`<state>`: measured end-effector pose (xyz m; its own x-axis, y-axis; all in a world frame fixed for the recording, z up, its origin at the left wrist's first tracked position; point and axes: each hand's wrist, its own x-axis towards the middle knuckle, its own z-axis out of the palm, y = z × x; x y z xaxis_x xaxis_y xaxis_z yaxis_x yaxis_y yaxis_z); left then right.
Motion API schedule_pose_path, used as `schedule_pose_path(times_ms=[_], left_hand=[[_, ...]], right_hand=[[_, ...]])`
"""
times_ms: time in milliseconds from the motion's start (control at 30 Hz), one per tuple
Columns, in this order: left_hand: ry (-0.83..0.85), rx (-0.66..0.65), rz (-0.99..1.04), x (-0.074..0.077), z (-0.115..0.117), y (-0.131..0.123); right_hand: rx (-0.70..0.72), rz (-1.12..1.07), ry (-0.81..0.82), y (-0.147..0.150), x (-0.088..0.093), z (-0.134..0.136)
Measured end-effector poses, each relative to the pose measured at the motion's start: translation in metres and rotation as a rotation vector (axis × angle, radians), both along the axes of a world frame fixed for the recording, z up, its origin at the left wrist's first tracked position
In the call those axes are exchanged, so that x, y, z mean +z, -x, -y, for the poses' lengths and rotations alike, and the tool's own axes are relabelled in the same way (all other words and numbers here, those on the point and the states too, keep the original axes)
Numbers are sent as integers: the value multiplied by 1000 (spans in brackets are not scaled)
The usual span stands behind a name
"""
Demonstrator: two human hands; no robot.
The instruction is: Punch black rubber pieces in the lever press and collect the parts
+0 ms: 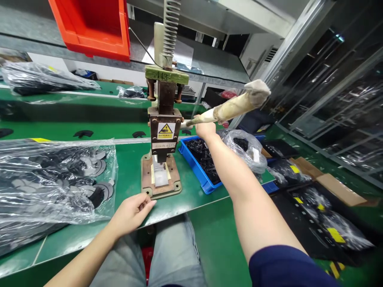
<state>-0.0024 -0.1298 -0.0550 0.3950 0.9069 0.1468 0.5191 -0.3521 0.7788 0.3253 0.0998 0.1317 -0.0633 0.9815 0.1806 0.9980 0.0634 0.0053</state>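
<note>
My left hand (133, 213) rests at the front edge of the green table, fingers curled in and thumb pointing right, with nothing visible in it. Just beyond it stands a bench press (166, 119) with a warning label, a spring on top and a pale block (161, 178) on its base plate. My right arm reaches forward over a blue bin (194, 163) of small black parts. My right hand (206, 128) is by the press's tape-wrapped lever (233, 107), which partly covers it; its fingers are mostly hidden, so whether it grips the lever is unclear.
Left of the press lies a clear plastic bag (60, 179) of curved black and grey pieces. Several black curved pieces (83, 133) lie along the green strip behind. A red bin (92, 28) hangs above. A plastic-wrapped coil (247, 149) and cardboard (341, 189) are at right.
</note>
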Motion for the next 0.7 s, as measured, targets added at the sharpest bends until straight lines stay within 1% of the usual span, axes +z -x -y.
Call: schedule_pose_path(times_ms=[100, 200, 300, 400, 467, 533, 700], left_hand=[[-4, 6, -6, -1, 0, 0], [-5, 6, -20, -2, 1, 0], [-18, 4, -26, -3, 3, -1], [-35, 3, -27, -7, 5, 0], [-37, -3, -30, -10, 5, 1], [-35, -6, -35, -12, 6, 1], [-47, 1, -44, -12, 8, 0]], right_hand=[[-31, 14, 2, -14, -17, 14], [-61, 32, 42, -37, -29, 35], [-70, 54, 166, -62, -38, 58], [-26, 71, 330, -80, -48, 79], [12, 81, 383, -86, -57, 90], [38, 91, 391, -87, -65, 99], [66, 90, 368, -77, -81, 106]])
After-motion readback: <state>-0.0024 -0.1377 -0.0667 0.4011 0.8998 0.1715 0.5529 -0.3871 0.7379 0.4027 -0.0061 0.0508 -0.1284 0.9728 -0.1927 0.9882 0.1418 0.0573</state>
